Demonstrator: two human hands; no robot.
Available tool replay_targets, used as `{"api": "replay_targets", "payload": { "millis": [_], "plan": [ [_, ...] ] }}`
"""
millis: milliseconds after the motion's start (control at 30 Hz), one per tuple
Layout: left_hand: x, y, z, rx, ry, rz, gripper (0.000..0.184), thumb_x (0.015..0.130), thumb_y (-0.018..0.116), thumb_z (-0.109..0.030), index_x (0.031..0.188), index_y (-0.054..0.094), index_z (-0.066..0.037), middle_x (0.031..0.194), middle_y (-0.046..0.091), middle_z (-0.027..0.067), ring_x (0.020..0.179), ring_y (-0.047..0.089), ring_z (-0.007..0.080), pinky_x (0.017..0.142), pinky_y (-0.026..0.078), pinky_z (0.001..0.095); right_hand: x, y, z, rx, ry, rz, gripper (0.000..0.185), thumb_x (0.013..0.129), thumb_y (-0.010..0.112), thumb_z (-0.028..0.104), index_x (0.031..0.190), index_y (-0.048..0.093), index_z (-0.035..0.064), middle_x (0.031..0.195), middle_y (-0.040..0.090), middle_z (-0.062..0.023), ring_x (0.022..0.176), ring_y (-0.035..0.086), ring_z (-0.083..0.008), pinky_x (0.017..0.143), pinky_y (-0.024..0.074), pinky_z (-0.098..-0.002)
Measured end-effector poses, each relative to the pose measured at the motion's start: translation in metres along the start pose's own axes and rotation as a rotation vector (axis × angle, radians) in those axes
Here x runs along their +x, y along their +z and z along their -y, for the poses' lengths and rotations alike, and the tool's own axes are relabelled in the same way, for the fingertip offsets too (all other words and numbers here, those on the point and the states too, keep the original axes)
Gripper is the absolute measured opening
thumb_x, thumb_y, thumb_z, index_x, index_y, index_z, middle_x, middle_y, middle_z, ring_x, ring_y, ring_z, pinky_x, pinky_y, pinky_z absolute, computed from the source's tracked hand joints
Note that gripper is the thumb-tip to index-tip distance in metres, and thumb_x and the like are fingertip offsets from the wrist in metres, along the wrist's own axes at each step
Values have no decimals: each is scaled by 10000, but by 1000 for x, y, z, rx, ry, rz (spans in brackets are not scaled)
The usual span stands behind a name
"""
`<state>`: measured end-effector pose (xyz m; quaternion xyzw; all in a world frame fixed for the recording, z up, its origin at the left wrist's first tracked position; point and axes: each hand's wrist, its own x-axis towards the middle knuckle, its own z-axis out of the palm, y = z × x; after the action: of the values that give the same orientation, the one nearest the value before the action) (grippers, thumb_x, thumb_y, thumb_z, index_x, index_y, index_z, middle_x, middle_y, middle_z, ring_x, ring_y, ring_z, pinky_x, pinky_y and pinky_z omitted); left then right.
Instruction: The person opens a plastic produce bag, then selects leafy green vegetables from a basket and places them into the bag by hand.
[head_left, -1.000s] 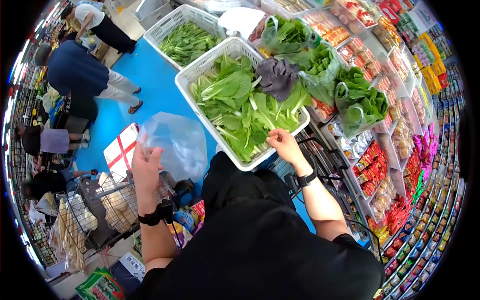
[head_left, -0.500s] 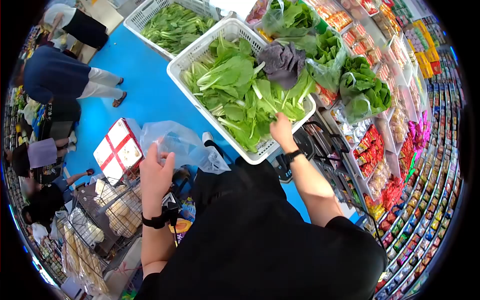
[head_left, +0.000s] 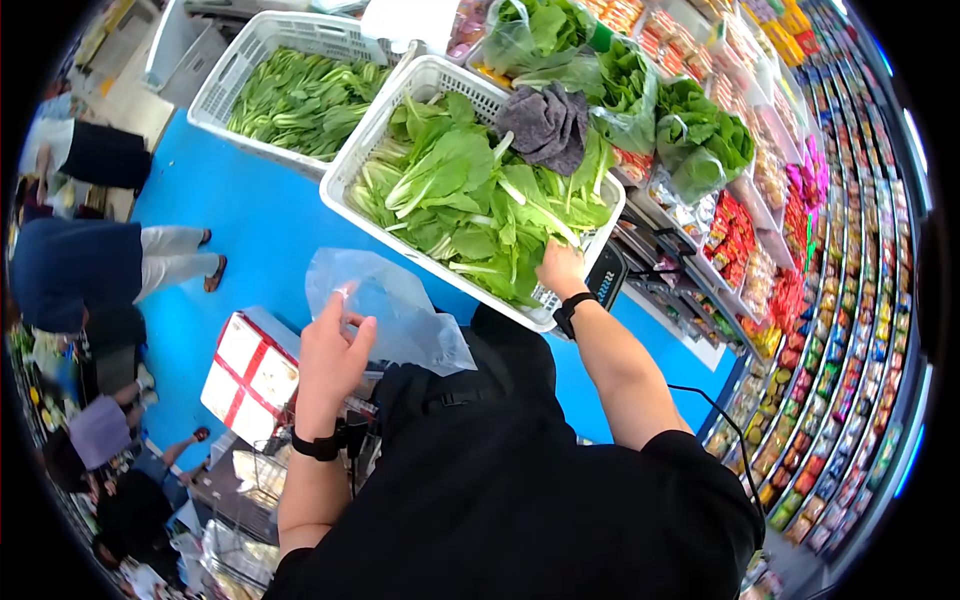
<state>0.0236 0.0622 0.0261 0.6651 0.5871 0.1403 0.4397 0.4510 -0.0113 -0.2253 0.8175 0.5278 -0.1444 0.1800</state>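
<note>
My left hand (head_left: 336,352) holds the upper edge of a clear plastic bag (head_left: 405,312), pinched between fingers, with the bag hanging out to the right. In front of me a white plastic crate (head_left: 440,262) is heaped with leafy greens (head_left: 455,165) that have pale stalks. At the crate's near right corner my right hand (head_left: 562,268) is closed on the stalk end of a leafy green (head_left: 540,212); its fingertips are partly hidden among the leaves. A crumpled dark purple cloth (head_left: 545,128) lies on the greens, out of both hands' reach.
Another white crate of greens (head_left: 300,105) stands behind on the left. Bagged lettuce (head_left: 690,140) and packaged snacks line the right. A digital scale (head_left: 606,276) sits beside my right wrist. A white box with red tape (head_left: 250,378) is at left, near several people on the blue floor (head_left: 260,230).
The view has shifted, so the shelves and people sit farther left. My right hand has come slightly down toward the crate's near edge. My left hand still holds the bag.
</note>
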Motion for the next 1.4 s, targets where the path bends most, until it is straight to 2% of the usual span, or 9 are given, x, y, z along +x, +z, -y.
{"api": "replay_targets", "payload": {
  "millis": [100,267,433,567,867,1000,1100,1233,1400],
  "plan": [
    [14,-17,11,19,19,-20,533,932,732,-104,1441,595,-31,877,751,132,600,628,172,615,520,327,-24,-37,-9,283,-40,13,329,866,714,204,1110,642,-5,1018,743,-280,956,740,-451,833,612,-512],
    [32,-26,19,-204,12,14,557,954,722,-88,1483,561,-31,873,708,65,665,562,68,632,486,270,-70,-128,-36,658,4,-211,400,880,817,250,1183,747,-2,1012,759,-251,958,752,-397,849,595,-441],
    [44,-44,1,-400,45,135,550,972,707,-81,1491,542,-9,865,656,4,699,547,54,626,460,232,-109,-202,-54,1155,-4,-433,307,989,753,185,1200,712,-33,962,760,-63,845,676,-115,776,535,-262],
    [55,-48,-8,-516,90,177,528,986,697,-81,1490,547,-24,893,648,-9,740,556,47,632,468,215,-125,-228,-49,1805,-142,-452,326,1032,698,95,1336,639,-7,1111,738,-63,959,681,-122,831,535,-256],
    [63,-18,-46,-684,153,447,540,1013,684,-118,1525,528,-48,1143,711,51,821,595,47,671,495,212,-137,-230,105,2254,-350,-571,400,959,744,-42,1332,607,3,1205,719,-116,1008,711,-207,886,582,-333],
    [62,-4,-69,-775,255,429,516,1003,737,-168,1460,563,-4,1228,711,28,726,523,5,617,449,195,-146,-236,169,2039,-353,-499,385,956,729,-76,1316,623,10,1246,692,-109,1023,706,-188,902,579,-321],
    [65,0,-72,-829,319,345,434,1024,673,-73,1425,549,36,1258,695,75,1062,651,107,907,535,277,-154,-236,194,1797,-591,-674,422,902,740,-123,1277,648,47,1295,587,-129,1111,654,-201,914,558,-316],
    [62,-5,-70,-1043,356,287,355,985,673,-98,1317,636,23,1099,723,51,800,614,78,700,489,238,-170,-259,187,1365,-731,-669,435,897,759,-70,1292,623,51,1276,582,-133,1075,657,-209,911,554,-345],
    [66,-19,-45,-1186,139,525,428,920,486,-131,1261,655,65,1021,718,89,819,658,146,772,521,275,-180,-250,189,1681,-770,-550,399,940,725,-18,1303,561,12,1209,579,-107,972,632,-178,885,525,-320]
  ]
}}
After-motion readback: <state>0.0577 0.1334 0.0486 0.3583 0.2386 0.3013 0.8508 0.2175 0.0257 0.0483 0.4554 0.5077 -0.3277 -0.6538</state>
